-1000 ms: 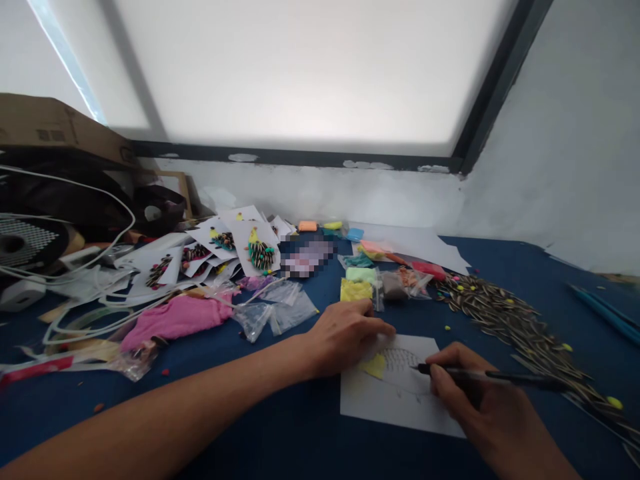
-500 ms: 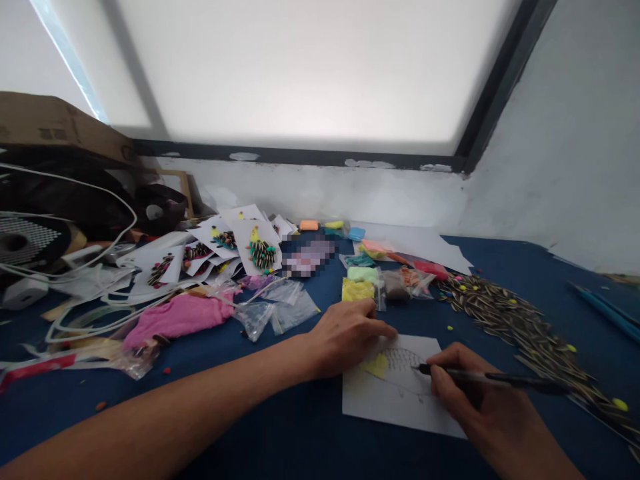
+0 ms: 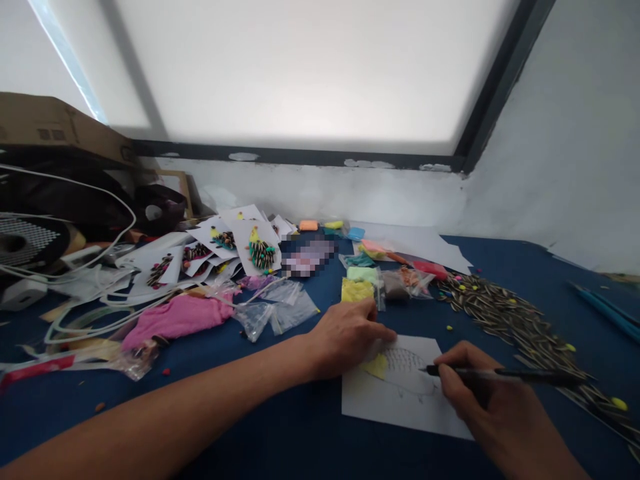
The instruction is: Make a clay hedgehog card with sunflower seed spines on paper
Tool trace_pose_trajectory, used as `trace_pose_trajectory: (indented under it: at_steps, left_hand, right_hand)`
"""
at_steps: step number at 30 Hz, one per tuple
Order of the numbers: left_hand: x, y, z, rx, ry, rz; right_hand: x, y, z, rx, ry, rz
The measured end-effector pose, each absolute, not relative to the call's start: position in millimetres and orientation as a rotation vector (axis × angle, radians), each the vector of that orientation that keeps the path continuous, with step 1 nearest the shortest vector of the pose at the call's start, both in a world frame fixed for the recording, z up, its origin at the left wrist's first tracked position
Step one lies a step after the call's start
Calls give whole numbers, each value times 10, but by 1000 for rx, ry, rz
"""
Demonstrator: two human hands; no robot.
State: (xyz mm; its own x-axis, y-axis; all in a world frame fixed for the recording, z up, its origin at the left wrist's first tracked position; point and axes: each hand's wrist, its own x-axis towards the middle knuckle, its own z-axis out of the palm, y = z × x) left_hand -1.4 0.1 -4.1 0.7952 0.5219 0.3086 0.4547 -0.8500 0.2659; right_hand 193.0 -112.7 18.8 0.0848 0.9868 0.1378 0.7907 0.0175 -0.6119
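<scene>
A white sheet of paper [image 3: 370,405] lies on the blue table, bearing a dark outline of a rounded animal-like body with short curved strokes inside. A flat yellow clay piece [image 3: 376,367] is stuck at the drawing's left end. My left hand [image 3: 347,337] rests on the upper left edge of the sheet, holding nothing, its index finger stretched along the top and the other fingers partly hidden. In my right hand [image 3: 493,407] a black pen [image 3: 520,377] is gripped between thumb and fingers, its tip at the right part of the drawing.
Sunflower seeds [image 3: 500,317] spread across the right side. Packets of coloured clay, including a yellow packet [image 3: 357,290], lie beyond my left hand. Further left are pink clay [image 3: 183,319], plastic bags [image 3: 293,307], cables and cards with seed figures [image 3: 260,250]. Blue tweezers [image 3: 607,310] lie far right.
My right hand and the pen have shifted slightly to the right across the drawing, and more short strokes show inside the outline. My left hand stays in place.
</scene>
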Motion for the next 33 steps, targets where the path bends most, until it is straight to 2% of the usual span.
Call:
trace_pose_trajectory:
  at_steps: [6, 14, 18, 33]
  left_hand:
    - [-17, -18, 9, 2822, 786, 475]
    - [-18, -8, -28, 2814, 759, 535]
    - [-10, -7, -37, 2800, 771, 549]
    - [-12, -2, -39, 2795, 749, 582]
  right_hand:
    - [1933, -1158, 190, -1835, -1738, 348]
    - [1911, -1177, 160, -1813, -1698, 478]
    - [1844, -1192, 185, -1818, -1595, 466]
    - [1884, -1176, 207, -1838, -1757, 472]
